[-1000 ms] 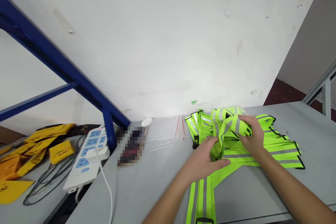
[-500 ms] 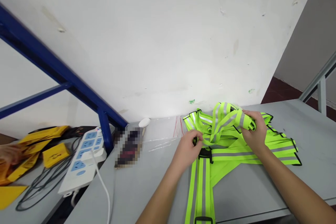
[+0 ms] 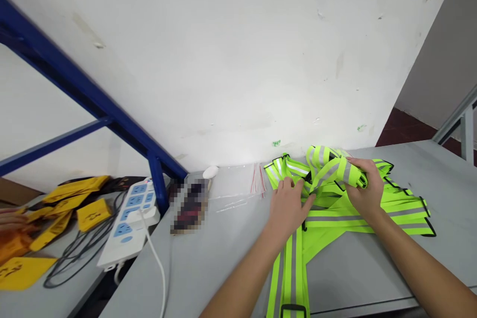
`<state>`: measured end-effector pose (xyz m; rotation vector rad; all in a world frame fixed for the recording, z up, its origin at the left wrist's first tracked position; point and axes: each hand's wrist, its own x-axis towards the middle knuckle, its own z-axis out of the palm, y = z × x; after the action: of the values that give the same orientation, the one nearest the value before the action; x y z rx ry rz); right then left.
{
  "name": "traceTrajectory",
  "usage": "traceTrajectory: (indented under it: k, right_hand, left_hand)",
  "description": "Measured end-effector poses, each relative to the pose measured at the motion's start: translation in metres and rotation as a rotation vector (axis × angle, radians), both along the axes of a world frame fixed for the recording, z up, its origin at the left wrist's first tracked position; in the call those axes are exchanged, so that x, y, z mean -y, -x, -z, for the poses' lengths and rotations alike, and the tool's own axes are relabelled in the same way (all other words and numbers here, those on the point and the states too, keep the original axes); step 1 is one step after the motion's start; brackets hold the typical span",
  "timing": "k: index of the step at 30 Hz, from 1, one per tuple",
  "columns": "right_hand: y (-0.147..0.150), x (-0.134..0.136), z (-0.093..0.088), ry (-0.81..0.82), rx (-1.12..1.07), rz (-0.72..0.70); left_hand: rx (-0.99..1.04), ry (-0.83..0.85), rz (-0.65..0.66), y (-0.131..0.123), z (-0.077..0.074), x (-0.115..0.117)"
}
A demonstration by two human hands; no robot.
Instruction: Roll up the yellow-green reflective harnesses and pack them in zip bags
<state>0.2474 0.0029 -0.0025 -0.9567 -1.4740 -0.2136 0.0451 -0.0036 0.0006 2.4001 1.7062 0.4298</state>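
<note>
My right hand [image 3: 367, 190] is closed around a rolled-up neon-yellow reflective strap [image 3: 348, 171] with a grey stripe, held above the pile. A loose length of it loops down toward my left hand [image 3: 288, 208]. The left hand rests on the left part of the reflective strap pile [image 3: 335, 208], its thumb apart from the fingers and the fingertips touching straps near a black buckle. Whether a strap lies under those fingertips is hard to see. More straps hang toward the front edge, with a black slider buckle [image 3: 293, 308] on them.
Clear plastic bags [image 3: 238, 184] with red seal lines lie left of the pile, by a pixelated object [image 3: 192, 203]. A white power strip [image 3: 128, 223] with cables is further left, under a blue metal frame [image 3: 112, 112]. Another person's hand [image 3: 13, 221] handles yellow-orange items at far left.
My left hand has gone from a pinch by the black buckle to opened fingers, a little up and right over the straps. My right hand still grips the roll. The view has shifted slightly.
</note>
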Motion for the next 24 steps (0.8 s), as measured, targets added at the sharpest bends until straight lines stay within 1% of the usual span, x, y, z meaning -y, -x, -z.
traceTrajectory:
  k: [3, 5, 6, 8, 11, 12, 14, 16, 18, 22, 24]
  right_hand:
    - [0.002, 0.004, -0.004, 0.036, -0.097, 0.039]
    - [0.002, 0.006, -0.008, 0.09, -0.212, 0.092]
    - [0.001, 0.006, -0.009, 0.118, -0.273, 0.116]
    - [-0.001, 0.006, -0.012, 0.17, -0.38, 0.142]
    - [-0.007, 0.002, -0.013, 0.221, -0.466, 0.164]
    - [-0.008, 0.001, -0.014, 0.235, -0.476, 0.173]
    - [-0.011, -0.002, -0.014, 0.262, -0.486, 0.193]
    - [-0.013, -0.003, -0.014, 0.277, -0.493, 0.209]
    - [-0.014, -0.005, -0.014, 0.274, -0.495, 0.218]
    - [-0.017, -0.007, -0.013, 0.285, -0.501, 0.218]
    - [-0.018, -0.008, -0.012, 0.312, -0.522, 0.221]
  left_hand:
    - [-0.119, 0.002, -0.015, -0.01, -0.004, -0.011]
    - [-0.116, 0.035, -0.015, -0.012, -0.005, -0.016]
    - [-0.081, 0.055, -0.014, -0.012, -0.005, -0.018]
    - [0.066, 0.094, 0.0, -0.008, -0.004, -0.019]
    - [0.366, 0.12, 0.022, 0.004, -0.001, -0.019]
    - [0.457, 0.111, 0.011, 0.008, -0.001, -0.019]
    - [0.6, 0.088, -0.066, 0.014, -0.001, -0.02]
    - [0.687, 0.086, -0.157, 0.017, -0.001, -0.022]
    - [0.717, 0.077, -0.186, 0.019, -0.002, -0.023]
    - [0.79, 0.012, -0.11, 0.018, -0.002, -0.024]
    - [0.908, 0.088, -0.097, 0.017, -0.003, -0.024]
